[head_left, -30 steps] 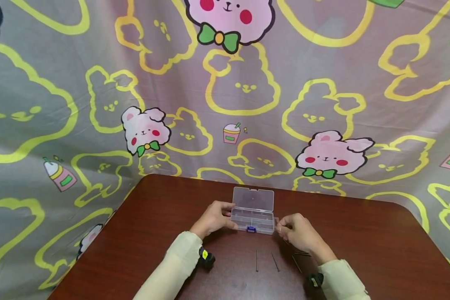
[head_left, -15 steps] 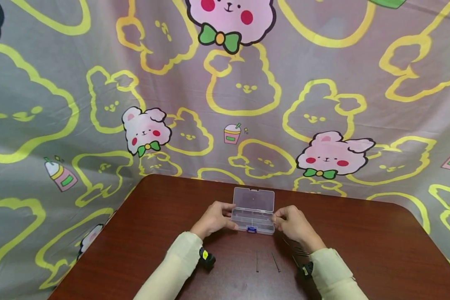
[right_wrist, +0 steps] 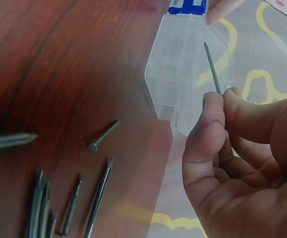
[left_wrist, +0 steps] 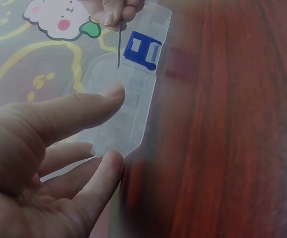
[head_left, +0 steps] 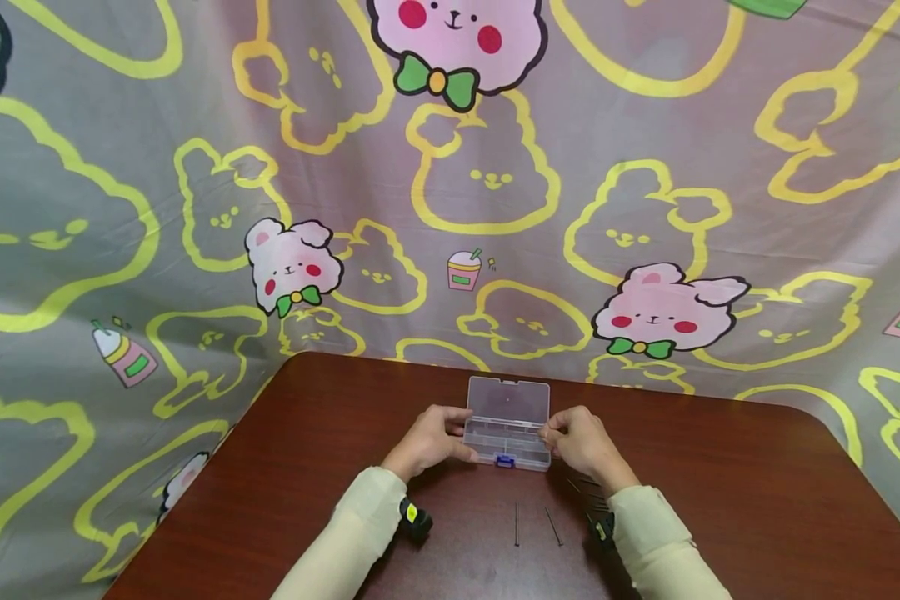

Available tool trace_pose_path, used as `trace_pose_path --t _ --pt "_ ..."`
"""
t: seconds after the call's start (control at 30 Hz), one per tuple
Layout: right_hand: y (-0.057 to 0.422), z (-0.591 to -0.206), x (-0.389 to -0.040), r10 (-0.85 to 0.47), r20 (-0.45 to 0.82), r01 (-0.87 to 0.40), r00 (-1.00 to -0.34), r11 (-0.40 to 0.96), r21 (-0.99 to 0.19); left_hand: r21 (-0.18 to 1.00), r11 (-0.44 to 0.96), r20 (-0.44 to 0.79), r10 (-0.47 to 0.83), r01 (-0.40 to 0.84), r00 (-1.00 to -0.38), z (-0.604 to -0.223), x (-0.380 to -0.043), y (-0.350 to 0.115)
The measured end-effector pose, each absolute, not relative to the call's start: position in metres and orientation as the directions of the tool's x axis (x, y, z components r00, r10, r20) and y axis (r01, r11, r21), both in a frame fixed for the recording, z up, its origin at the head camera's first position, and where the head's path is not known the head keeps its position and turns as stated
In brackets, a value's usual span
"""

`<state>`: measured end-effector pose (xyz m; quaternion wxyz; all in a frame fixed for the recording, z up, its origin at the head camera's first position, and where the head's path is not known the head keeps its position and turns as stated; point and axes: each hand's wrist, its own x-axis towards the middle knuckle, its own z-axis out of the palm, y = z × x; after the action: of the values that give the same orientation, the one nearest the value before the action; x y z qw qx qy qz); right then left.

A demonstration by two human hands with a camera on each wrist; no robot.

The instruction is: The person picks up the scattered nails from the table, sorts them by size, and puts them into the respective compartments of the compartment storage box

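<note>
A clear plastic compartment box (head_left: pixel 487 454) with a blue latch (head_left: pixel 505 461) stands on the table, its lid (head_left: pixel 508 400) raised at the back. My left hand (head_left: pixel 432 437) grips the box's left end, thumb at the front and fingers farther back. Over the right part of the box, my right hand (head_left: pixel 581 437) pinches a thin metal nail (right_wrist: pixel 212 67) between thumb and forefinger. In the left wrist view this nail (left_wrist: pixel 119 44) points down at the box. Whether its tip touches the box I cannot tell.
Two nails lie apart in front of the box, a left one (head_left: pixel 517 525) and a right one (head_left: pixel 553 527). Several more nails (right_wrist: pixel 99 198) lie under the right wrist. A patterned cloth (head_left: pixel 390 167) hangs behind the brown table (head_left: pixel 330 417).
My right hand has moved left and slightly away from me, from beside the box's right end to over its compartments, with the nail pinched. The left hand has stayed on the box.
</note>
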<state>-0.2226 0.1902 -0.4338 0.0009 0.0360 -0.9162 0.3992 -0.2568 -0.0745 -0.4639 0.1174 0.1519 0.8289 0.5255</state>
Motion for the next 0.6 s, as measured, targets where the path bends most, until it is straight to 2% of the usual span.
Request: trace_pose_path --t 0.6 --pt "0.177 -0.430 -0.236 -0.107 0.046 -0.110 -0.993 0.736 -0.668 0.910 0.393 -0.027 0.374 0.132 -0.927 -0.463 -0.256 -0.074"
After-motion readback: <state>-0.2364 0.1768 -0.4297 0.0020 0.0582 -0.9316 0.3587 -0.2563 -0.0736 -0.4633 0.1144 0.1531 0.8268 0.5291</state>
